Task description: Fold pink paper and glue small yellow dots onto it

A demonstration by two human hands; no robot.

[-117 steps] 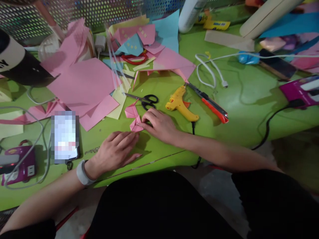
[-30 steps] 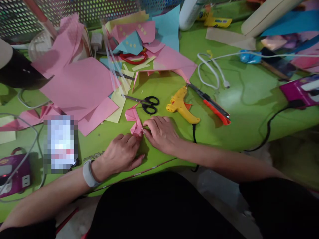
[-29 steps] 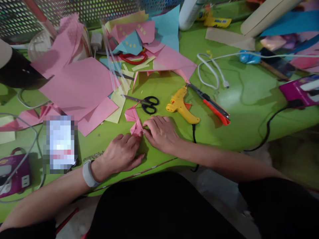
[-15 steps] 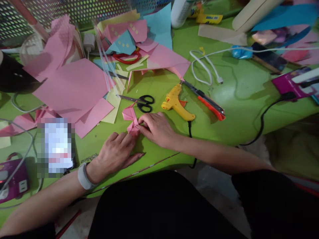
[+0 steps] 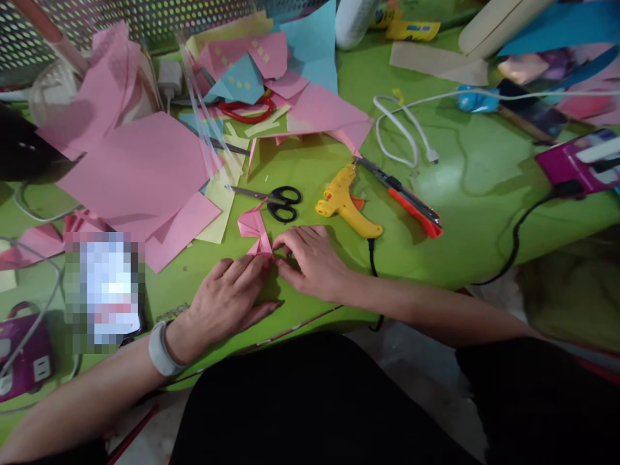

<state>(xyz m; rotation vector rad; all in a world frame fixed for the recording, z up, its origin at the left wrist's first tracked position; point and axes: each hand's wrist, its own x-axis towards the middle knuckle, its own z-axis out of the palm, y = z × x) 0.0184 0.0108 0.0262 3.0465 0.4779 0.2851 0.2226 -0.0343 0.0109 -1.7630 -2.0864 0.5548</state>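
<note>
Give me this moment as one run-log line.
left hand: on folded pink paper; right hand: close beside it; black-handled scissors: beyond; yellow glue gun: right of scissors

Glossy yellow plastic glue gun [image 5: 346, 203].

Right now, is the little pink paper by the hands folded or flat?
Folded. The pink paper strip shows creases and angled bends; the left hand partly covers its near end.

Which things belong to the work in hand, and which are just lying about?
In the work, apparently:
folded pink paper, left hand on it, right hand beside it

Apparently just lying about:
black-handled metal scissors
yellow plastic glue gun
white cable
</note>
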